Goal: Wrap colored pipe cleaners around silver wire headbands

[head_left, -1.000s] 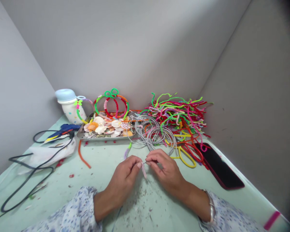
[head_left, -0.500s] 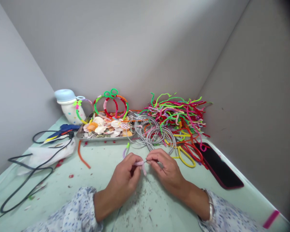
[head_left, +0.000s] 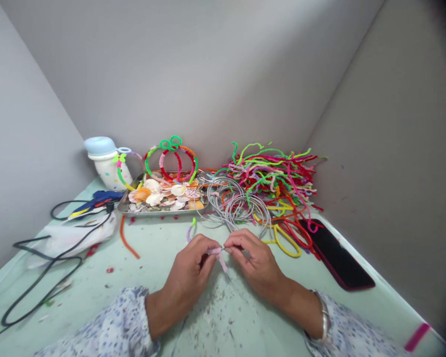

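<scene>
My left hand [head_left: 193,267] is closed in a pinch on a pale lilac pipe cleaner [head_left: 222,263], whose loose end hangs down between the hands. Behind the left fingers a lilac and green section [head_left: 190,229] curves up; whether it belongs to the same piece is hidden. My right hand [head_left: 254,260] pinches a thin grey wire [head_left: 224,249] at its tip, close to the left fingertips. The wire runs into the lilac wrapping. Both hands hover just over the table's middle.
Behind the hands lie coils of grey wire [head_left: 245,210], a metal tray [head_left: 159,214] of seashells with pipe-cleaner rings, and a heap of pipe cleaners [head_left: 271,173]. A phone [head_left: 338,258] lies right; a black cable [head_left: 33,287] and a white bottle [head_left: 111,171] are left.
The loose lilac end has swung slightly down and to the right. The lilac and green section behind my left hand has shifted a little left and up. My right hand has barely moved.
</scene>
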`<move>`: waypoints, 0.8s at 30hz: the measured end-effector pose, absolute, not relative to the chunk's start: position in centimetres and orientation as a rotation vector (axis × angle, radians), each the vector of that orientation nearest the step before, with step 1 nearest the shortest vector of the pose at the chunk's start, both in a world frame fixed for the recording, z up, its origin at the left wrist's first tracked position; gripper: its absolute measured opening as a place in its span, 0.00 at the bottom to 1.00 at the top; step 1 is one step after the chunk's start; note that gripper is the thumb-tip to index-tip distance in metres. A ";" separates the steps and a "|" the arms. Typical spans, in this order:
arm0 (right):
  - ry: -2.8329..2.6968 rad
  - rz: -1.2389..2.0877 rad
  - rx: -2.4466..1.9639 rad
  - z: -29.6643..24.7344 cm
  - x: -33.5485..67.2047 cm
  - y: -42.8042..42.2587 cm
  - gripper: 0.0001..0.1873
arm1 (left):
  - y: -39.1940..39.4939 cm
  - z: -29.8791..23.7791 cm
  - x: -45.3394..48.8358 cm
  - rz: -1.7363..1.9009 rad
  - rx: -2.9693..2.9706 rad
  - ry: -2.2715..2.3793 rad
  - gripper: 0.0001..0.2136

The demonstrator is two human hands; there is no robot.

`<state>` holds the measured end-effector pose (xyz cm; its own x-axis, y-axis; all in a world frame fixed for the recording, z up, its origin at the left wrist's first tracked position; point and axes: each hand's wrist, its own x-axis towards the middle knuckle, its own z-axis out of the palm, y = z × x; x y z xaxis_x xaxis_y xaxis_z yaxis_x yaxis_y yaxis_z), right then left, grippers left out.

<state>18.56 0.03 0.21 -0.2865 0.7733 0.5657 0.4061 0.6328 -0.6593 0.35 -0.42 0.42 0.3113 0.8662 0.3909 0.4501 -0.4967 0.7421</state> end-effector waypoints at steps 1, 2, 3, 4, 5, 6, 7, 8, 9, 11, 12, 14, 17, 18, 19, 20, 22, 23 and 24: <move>-1.914 0.493 -0.936 0.2 18.6 0.0 0.07 | -0.4 0.4 0.3 1.088 2.078 1.162 0.05; -1.917 0.498 -0.940 0.2 18.5 0.0 0.07 | -0.5 0.4 0.3 1.090 2.077 1.163 0.05; -1.918 0.501 -0.944 0.3 18.5 0.0 0.07 | -0.5 0.3 0.3 1.091 2.075 1.163 0.05; -1.918 0.502 -0.947 0.3 18.5 0.0 0.07 | -0.5 0.3 0.2 1.093 2.071 1.164 0.05; -1.920 0.503 -0.947 0.3 18.5 0.0 0.07 | -0.6 0.3 0.2 1.094 2.068 1.166 0.05; -1.920 0.503 -0.945 0.3 18.5 0.0 0.07 | -0.6 0.3 0.2 1.096 2.067 1.168 0.05; -1.921 0.502 -0.941 0.3 18.5 0.0 0.07 | -0.6 0.3 0.2 1.101 2.066 1.170 0.05; -1.924 0.503 -0.936 0.3 18.5 0.0 0.07 | -0.6 0.3 0.2 1.107 2.066 1.171 0.05; -1.926 0.502 -0.932 0.3 18.5 0.0 0.07 | -0.6 0.3 0.1 1.113 2.066 1.171 0.05; -1.931 0.502 -0.931 0.3 18.5 0.0 0.07 | -0.6 0.3 0.1 1.123 2.065 1.169 0.05; -1.934 0.502 -0.930 0.3 18.5 0.0 0.07 | -0.6 0.3 0.1 1.127 2.066 1.167 0.05; -1.939 0.505 -0.931 0.3 18.5 0.0 0.07 | -0.5 0.2 0.1 1.130 2.069 1.168 0.05; -1.947 0.517 -0.932 0.4 18.6 0.0 0.07 | -0.5 0.2 0.1 1.133 2.068 1.165 0.05; -1.951 0.519 -0.932 0.4 18.6 0.0 0.08 | -0.5 0.2 0.1 1.135 2.066 1.162 0.05; -1.955 0.518 -0.930 0.4 18.6 0.0 0.08 | -0.5 0.2 0.1 1.140 2.064 1.160 0.05; -1.959 0.516 -0.928 0.4 18.6 0.0 0.08 | -0.5 0.2 0.1 1.144 2.064 1.157 0.05; -1.967 0.510 -0.927 0.3 18.6 0.0 0.08 | -0.5 0.2 0.1 1.153 2.065 1.155 0.05; -1.970 0.509 -0.927 0.3 18.6 0.0 0.08 | -0.5 0.2 0.1 1.157 2.065 1.154 0.04; -1.972 0.509 -0.928 0.2 18.6 0.0 0.08 | -0.6 0.2 0.1 1.159 2.066 1.153 0.04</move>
